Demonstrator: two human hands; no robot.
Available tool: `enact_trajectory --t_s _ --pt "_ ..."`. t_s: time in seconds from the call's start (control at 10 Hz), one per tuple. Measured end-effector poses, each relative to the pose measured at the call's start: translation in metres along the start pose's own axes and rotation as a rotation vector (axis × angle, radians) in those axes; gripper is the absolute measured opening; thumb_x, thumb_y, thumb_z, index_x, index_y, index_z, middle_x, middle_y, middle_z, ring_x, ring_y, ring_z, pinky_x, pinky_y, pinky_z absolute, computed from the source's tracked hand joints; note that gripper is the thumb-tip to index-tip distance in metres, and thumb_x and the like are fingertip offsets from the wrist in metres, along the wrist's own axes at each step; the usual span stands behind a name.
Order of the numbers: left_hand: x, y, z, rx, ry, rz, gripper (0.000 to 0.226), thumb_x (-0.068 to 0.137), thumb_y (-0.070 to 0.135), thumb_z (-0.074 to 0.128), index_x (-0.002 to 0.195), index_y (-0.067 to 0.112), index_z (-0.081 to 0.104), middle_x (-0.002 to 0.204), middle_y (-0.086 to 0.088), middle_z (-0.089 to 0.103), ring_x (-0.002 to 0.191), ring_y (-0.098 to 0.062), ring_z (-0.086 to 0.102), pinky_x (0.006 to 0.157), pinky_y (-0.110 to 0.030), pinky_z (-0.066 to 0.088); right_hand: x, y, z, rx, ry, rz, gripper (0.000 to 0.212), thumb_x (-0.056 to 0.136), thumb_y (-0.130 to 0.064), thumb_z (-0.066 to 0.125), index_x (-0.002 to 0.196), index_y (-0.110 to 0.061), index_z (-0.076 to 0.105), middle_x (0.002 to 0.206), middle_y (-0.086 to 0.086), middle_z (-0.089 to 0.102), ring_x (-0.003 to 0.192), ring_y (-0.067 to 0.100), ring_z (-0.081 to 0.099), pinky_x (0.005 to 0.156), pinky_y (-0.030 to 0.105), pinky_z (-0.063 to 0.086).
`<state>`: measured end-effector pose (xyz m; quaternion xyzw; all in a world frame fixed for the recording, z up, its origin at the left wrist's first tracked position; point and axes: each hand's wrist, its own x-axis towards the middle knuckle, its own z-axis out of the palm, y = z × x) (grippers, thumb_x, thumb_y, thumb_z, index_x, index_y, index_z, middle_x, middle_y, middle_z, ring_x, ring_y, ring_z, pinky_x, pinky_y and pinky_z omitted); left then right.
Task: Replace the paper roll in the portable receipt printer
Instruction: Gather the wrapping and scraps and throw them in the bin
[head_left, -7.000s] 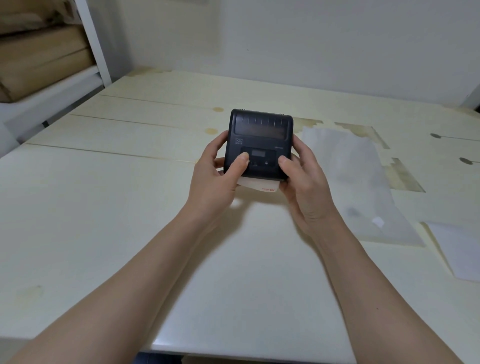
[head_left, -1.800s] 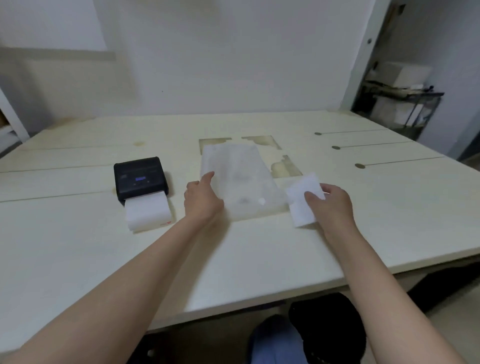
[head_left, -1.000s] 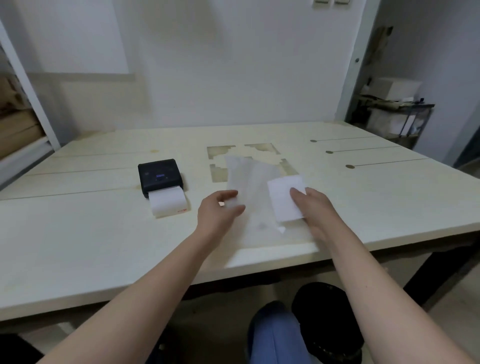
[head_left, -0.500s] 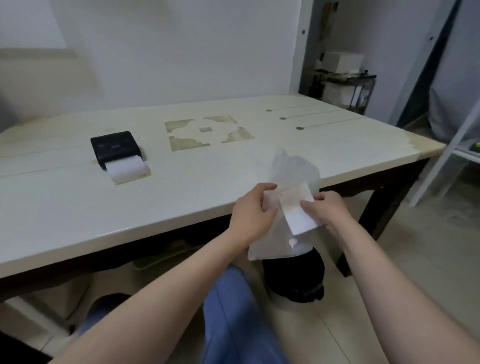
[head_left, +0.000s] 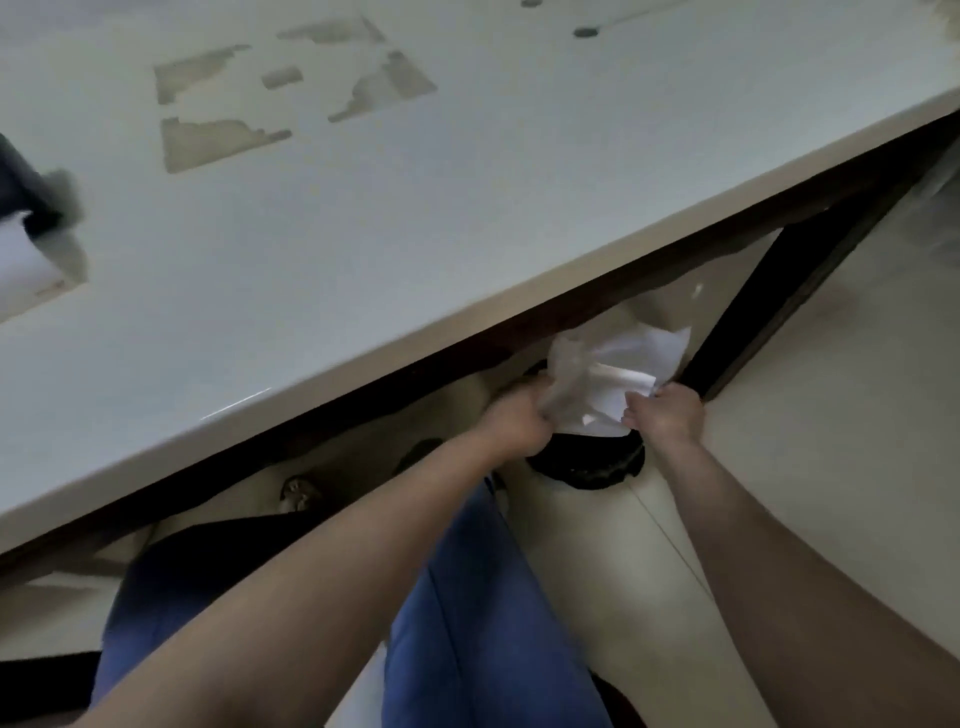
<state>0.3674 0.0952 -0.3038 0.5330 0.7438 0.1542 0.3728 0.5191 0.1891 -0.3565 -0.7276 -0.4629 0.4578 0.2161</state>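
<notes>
Our left hand (head_left: 514, 423) and right hand (head_left: 665, 418) both pinch crumpled waste paper (head_left: 613, 374) directly above the black bin (head_left: 587, 462), below table (head_left: 363, 218) level; printer (head_left: 31, 192) lies far up-left, nearer the left hand

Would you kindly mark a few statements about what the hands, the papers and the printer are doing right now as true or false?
1. Both hands hold crumpled paper below the table edge. True: left hand and right hand each have a grip on the paper.
2. The paper lies flat on the table. False: it is bunched, off the table.
3. A black bin sits beneath the hands. True.
4. The receipt printer is in the right hand. False: it stands on the table at the far left.
</notes>
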Motion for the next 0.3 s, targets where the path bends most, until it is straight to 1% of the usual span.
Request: enact_trajectory --t_s 0.1,0.2,0.3 --pt "0.035 -0.022 0.012 0.034 -0.003 -0.011 0.025 0.093 0.015 0.054 0.117 0.014 0.061 0.112 -0.009 0.065 0.11 -0.031 0.062 0.074 -0.03 0.044 0.033 0.012 0.024 -0.109 0.077 0.052 0.027 0.091 -0.018 0.056 0.106 0.004 0.061 0.118 0.02 0.065 0.102 0.029 0.064 0.076 0.027 0.053" --pt "0.058 -0.047 0.02 0.031 0.006 -0.059 0.035 0.091 0.017 0.058 0.126 0.016 0.059 0.128 -0.01 0.062 0.115 -0.029 0.059 0.082 -0.031 0.047 0.057 0.022 0.045 -0.1 0.085 0.119 0.041 0.093 -0.021 0.053 0.126 0.003 0.056 0.127 0.019 0.063 0.113 0.035 0.061 0.085 0.034 0.053" --pt "0.071 -0.075 0.025 0.114 0.013 -0.078 0.045 0.09 0.022 0.06 0.134 0.014 0.055 0.138 -0.011 0.057 0.127 -0.03 0.053 0.095 -0.034 0.045 0.075 0.029 0.069 -0.055 -0.051 0.227 0.037 0.098 -0.011 0.046 0.131 0.004 0.052 0.136 0.019 0.056 0.123 0.036 0.055 0.066 0.025 0.044"
